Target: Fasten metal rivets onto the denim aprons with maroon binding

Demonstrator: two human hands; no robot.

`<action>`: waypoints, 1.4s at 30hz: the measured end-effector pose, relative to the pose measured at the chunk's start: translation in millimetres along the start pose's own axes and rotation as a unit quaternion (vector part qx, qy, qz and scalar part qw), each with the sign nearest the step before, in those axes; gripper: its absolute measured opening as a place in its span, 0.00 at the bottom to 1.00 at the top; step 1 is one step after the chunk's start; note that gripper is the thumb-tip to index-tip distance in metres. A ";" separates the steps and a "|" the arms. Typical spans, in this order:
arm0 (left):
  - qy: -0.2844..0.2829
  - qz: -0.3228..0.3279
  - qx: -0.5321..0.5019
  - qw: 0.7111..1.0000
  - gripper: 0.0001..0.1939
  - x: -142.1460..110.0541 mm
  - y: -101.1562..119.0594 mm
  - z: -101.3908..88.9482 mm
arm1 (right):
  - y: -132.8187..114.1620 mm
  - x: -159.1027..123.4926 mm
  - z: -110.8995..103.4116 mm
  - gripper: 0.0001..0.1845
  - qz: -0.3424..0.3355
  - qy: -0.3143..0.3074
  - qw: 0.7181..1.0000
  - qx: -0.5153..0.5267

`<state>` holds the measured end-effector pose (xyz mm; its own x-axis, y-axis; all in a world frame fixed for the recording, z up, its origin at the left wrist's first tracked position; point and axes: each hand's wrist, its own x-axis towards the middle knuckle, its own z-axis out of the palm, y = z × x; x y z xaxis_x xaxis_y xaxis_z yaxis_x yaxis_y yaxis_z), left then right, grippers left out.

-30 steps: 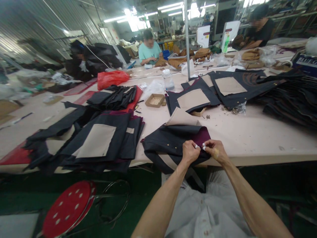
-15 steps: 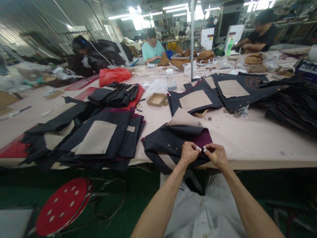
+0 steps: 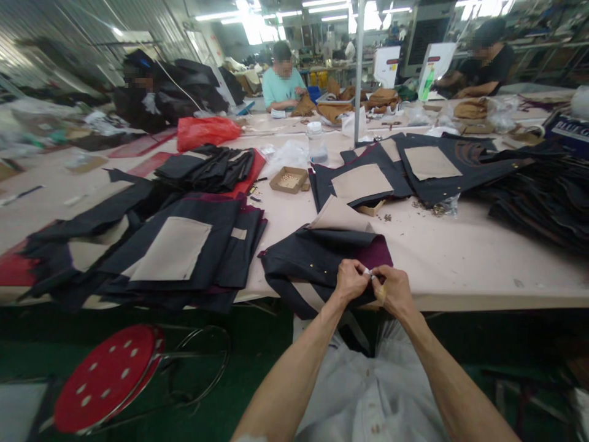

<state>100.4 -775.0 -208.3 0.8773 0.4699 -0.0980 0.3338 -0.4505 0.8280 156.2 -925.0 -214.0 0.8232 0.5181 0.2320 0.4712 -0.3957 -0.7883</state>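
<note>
A dark fabric piece (image 3: 304,253) with a purple underside (image 3: 378,252) and a beige panel (image 3: 339,215) lies folded at the table's front edge, partly hanging over it. Small brass-coloured rivets show on its dark face. My left hand (image 3: 352,281) is closed, pinching the fabric near its right-hand edge. Fingertip to fingertip with it, my right hand (image 3: 392,287) is closed in a pinch; whatever lies between its fingers is too small to make out. White wrapping covers some fingertips on both hands.
Stacked dark fabric pieces (image 3: 170,245) lie at left, more (image 3: 363,178) beyond and at right. A small cardboard box (image 3: 288,180) holds tiny parts; loose metal bits (image 3: 435,207) lie right of it. A pole (image 3: 359,73) rises mid-table. A red stool (image 3: 105,377) stands below left. Co-workers sit across.
My right hand has moved left, closing the small gap so its fingertips meet those of my left hand. The fabric piece stays in place; the view has shifted slightly.
</note>
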 end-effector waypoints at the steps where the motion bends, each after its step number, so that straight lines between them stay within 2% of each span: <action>1: 0.002 0.000 0.005 1.000 0.06 0.1 -0.9 0.6 | 1.2 0.1 -0.8 0.10 -0.007 -0.009 1.000 0.004; 3: -0.004 -0.008 0.002 1.000 0.06 1.0 -3.0 0.7 | 6.3 1.8 -5.0 0.12 -0.001 -0.055 0.997 0.053; 6: -0.024 -0.024 -0.018 0.999 0.07 3.7 -5.7 0.8 | 17.7 6.7 -14.6 0.18 0.010 -0.143 0.978 0.151; 8: -0.031 -0.031 -0.031 0.999 0.07 5.9 -6.5 1.3 | 23.5 10.1 -19.0 0.18 -0.001 -0.169 0.969 0.180; 16: -0.031 -0.035 -0.037 0.998 0.07 6.8 -2.2 -2.4 | 17.6 15.2 -16.3 0.11 -0.008 -0.139 0.975 0.175; 21: -0.032 -0.048 -0.032 0.998 0.08 4.2 3.5 -5.9 | 20.7 19.5 -12.1 0.10 -0.020 -0.105 0.974 0.200; 27: -0.037 -0.064 -0.027 0.997 0.09 4.6 3.5 -3.6 | 33.4 28.5 -9.9 0.08 -0.001 -0.132 0.956 0.262; 36: -0.061 -0.024 -0.013 0.998 0.10 14.5 -14.3 3.7 | 27.9 36.0 -10.5 0.06 0.024 -0.157 0.964 0.212; 42: -0.079 -0.015 -0.033 0.996 0.10 18.2 -23.1 4.8 | 25.3 41.4 -10.5 0.06 0.013 -0.184 0.962 0.200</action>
<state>110.4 -759.7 -231.9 0.9126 0.3544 -0.2038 0.3411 -0.3854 0.8574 205.5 -921.5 -218.4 0.6301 0.7749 0.0496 0.2317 -0.1267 -0.9645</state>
